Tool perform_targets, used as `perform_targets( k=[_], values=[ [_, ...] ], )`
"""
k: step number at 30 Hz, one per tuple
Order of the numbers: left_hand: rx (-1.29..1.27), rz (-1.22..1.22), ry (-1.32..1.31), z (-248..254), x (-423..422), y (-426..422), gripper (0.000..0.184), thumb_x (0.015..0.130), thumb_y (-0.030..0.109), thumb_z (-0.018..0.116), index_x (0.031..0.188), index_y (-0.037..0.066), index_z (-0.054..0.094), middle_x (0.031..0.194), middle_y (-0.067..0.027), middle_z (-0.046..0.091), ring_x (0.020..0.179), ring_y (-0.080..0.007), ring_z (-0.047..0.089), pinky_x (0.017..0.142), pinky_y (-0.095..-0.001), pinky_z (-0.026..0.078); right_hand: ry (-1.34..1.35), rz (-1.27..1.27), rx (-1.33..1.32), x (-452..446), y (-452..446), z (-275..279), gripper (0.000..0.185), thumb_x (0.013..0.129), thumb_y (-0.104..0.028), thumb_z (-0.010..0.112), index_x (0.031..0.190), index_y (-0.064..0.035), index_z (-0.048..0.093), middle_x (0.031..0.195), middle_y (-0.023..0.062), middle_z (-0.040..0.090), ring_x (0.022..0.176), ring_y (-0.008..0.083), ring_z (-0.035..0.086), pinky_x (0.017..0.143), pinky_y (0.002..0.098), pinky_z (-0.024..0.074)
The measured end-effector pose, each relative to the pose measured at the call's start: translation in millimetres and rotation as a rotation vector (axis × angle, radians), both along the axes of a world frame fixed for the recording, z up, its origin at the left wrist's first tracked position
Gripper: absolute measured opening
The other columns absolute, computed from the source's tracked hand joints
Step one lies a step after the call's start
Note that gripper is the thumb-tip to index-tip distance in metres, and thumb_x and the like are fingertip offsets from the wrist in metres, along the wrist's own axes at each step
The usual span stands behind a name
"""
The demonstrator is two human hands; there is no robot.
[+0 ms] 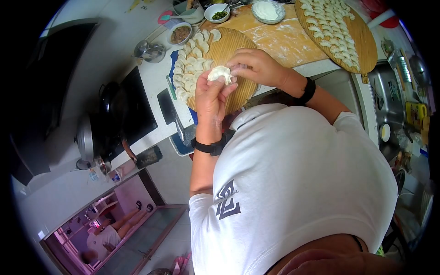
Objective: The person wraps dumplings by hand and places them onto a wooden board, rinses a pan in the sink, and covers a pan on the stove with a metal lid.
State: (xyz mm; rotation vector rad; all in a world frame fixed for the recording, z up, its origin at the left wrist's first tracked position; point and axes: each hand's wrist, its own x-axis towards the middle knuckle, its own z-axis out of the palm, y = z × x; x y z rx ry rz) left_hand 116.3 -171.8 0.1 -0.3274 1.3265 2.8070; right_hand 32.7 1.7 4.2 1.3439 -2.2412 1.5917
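A pale, curved dumpling [220, 74] is held up over the round wooden board [236, 43]. My left hand [211, 94] grips it from below, its fingers closed round the dough. At the dumpling's right edge, my right hand [252, 66] has its thumb and fingers pinched together on the dough. Several flat dough wrappers [190, 66] lie overlapping on the left part of the board. Beyond them stands a bowl of brownish filling [179, 34].
Rows of dumplings [332, 30] cover another wooden board at the right. A floured wooden sheet [279, 43], a bowl of flour [268, 11], a bowl of greens [217, 13], a cleaver [168, 110], a stove [133, 110] and a sink [389, 87] surround the workspace. Another person [105, 236] is beyond the doorway.
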Motion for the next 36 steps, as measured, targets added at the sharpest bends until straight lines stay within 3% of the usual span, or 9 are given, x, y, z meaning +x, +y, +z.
perform_targets(
  k=[9, 11, 15, 17, 23, 36],
  values=[
    [0.014, -0.049, -0.009, 1, 3, 3, 0.027, 0.089, 0.001, 0.055, 0.115, 0.000, 0.045, 0.102, -0.0156, 0.062, 0.083, -0.0241, 0.066, 0.068, -0.0322, 0.059, 0.156, 0.005, 0.038, 4, 1, 2, 0.009, 0.082, -0.008, 0.063, 0.086, -0.0013, 0.061, 0.080, 0.0123, 0.058, 0.075, 0.0303, 0.058, 0.066, 0.0358, 0.0470],
    [0.021, -0.068, -0.026, 0, 3, 2, 0.023, 0.091, 0.004, 0.055, 0.112, 0.001, 0.050, 0.104, -0.0136, 0.062, 0.086, -0.0250, 0.066, 0.073, -0.0345, 0.059, 0.202, -0.004, 0.022, 5, 0, 2, 0.009, 0.082, -0.009, 0.062, 0.084, -0.0010, 0.060, 0.078, 0.0128, 0.057, 0.074, 0.0311, 0.057, 0.065, 0.0364, 0.0464],
    [0.025, -0.047, -0.024, 1, 6, 2, 0.024, 0.092, 0.004, 0.051, 0.116, 0.000, 0.049, 0.102, -0.0138, 0.062, 0.083, -0.0228, 0.066, 0.069, -0.0318, 0.059, 0.176, -0.003, 0.003, 8, 0, 0, 0.014, 0.082, -0.014, 0.062, 0.088, -0.0023, 0.061, 0.079, 0.0122, 0.058, 0.074, 0.0315, 0.058, 0.067, 0.0375, 0.0474],
    [0.080, -0.040, -0.007, 3, 6, 1, 0.023, 0.093, 0.005, 0.050, 0.116, 0.001, 0.050, 0.101, -0.0131, 0.062, 0.083, -0.0225, 0.066, 0.070, -0.0317, 0.058, -0.046, 0.037, 0.046, 13, 2, 10, 0.015, 0.084, -0.015, 0.062, 0.091, -0.0018, 0.062, 0.082, 0.0115, 0.060, 0.078, 0.0298, 0.060, 0.070, 0.0359, 0.0483],
    [0.069, -0.063, -0.007, 3, 10, 0, 0.023, 0.093, 0.005, 0.050, 0.116, 0.001, 0.052, 0.102, -0.0119, 0.062, 0.082, -0.0232, 0.066, 0.069, -0.0316, 0.058, 0.049, -0.005, 0.017, 4, 4, 0, 0.018, 0.084, -0.014, 0.063, 0.097, -0.0017, 0.063, 0.090, 0.0117, 0.063, 0.084, 0.0281, 0.062, 0.073, 0.0340, 0.0492],
    [0.012, -0.115, -0.064, 4, 6, 5, 0.026, 0.092, 0.006, 0.054, 0.117, 0.001, 0.050, 0.102, -0.0139, 0.062, 0.080, -0.0257, 0.067, 0.067, -0.0318, 0.059, 0.160, 0.035, 0.052, 4, 10, 6, 0.011, 0.080, -0.008, 0.064, 0.089, -0.0020, 0.063, 0.084, 0.0135, 0.058, 0.078, 0.0307, 0.058, 0.069, 0.0354, 0.0478]
  ],
)
